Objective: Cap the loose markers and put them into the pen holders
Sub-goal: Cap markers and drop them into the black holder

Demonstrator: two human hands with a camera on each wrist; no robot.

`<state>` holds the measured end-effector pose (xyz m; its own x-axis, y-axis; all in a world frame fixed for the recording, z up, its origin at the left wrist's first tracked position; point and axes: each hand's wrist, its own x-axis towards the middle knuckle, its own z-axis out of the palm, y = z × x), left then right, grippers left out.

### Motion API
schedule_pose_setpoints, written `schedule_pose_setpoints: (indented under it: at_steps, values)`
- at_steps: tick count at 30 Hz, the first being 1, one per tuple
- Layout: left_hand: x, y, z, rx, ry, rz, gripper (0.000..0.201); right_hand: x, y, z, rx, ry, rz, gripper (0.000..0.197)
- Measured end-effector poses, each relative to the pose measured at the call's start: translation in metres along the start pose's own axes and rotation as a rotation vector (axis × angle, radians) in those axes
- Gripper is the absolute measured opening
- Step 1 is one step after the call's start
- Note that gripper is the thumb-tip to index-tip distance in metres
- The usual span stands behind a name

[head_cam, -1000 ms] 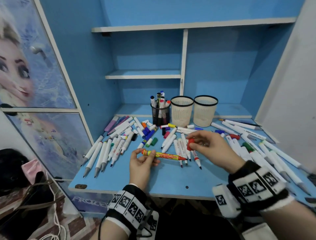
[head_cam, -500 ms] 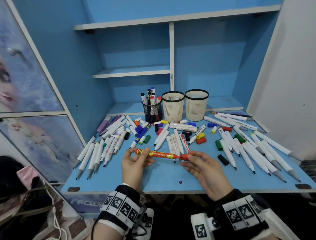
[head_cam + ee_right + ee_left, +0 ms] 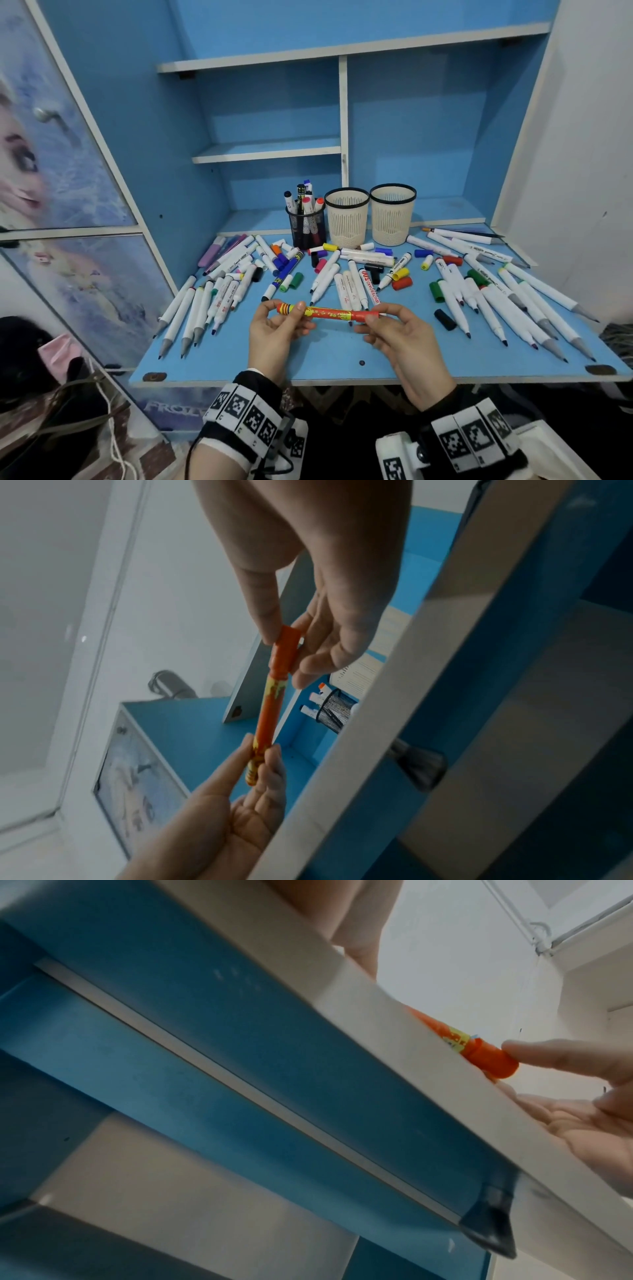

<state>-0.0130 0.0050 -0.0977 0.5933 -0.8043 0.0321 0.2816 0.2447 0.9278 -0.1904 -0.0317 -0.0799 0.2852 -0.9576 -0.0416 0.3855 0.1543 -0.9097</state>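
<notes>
Above the desk's front, both hands hold an orange marker [image 3: 325,312] level between them. My left hand [image 3: 291,313] grips its left end with thumb and fingers. My right hand [image 3: 371,317] pinches the red cap [image 3: 363,315], which sits over the marker's right end. In the right wrist view the cap [image 3: 286,647] lies between thumb and fingers, and the barrel [image 3: 270,712] runs down to the left hand [image 3: 260,761]. A black mesh holder [image 3: 306,228] with several markers and two cream holders [image 3: 346,219] [image 3: 392,216] stand at the back.
Uncapped white markers lie in rows at the desk's left [image 3: 205,301] and right [image 3: 496,294]. Loose caps lie between them: red [image 3: 402,283], green [image 3: 436,291], black [image 3: 445,319]. In the left wrist view the white desk edge [image 3: 377,1010] hides most of the marker.
My right hand carried the red cap from the pile to the marker's right end, and the cap now sits on it. The left hand kept its hold.
</notes>
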Motion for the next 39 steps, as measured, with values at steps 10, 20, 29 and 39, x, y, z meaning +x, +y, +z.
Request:
schedule_pose_setpoints:
  at_steps: [10, 20, 29, 39]
  values:
    - [-0.022, 0.017, 0.007, 0.059, -0.328, -0.132, 0.012, -0.006, -0.01, -0.008, -0.244, -0.084, -0.177, 0.017]
    - [-0.02, 0.061, 0.025, 0.047, -0.402, -0.25, 0.018, -0.011, -0.04, 0.001, -0.237, -0.238, -0.392, 0.031]
    - [0.012, 0.111, 0.045, 0.347, -0.394, -0.118, 0.01, 0.008, -0.056, -0.003, -0.269, -0.163, -0.248, 0.028]
    - [0.103, 0.166, 0.057, 0.68, -0.137, 0.36, 0.024, 0.057, -0.078, -0.002, -1.029, -0.259, 0.103, 0.019]
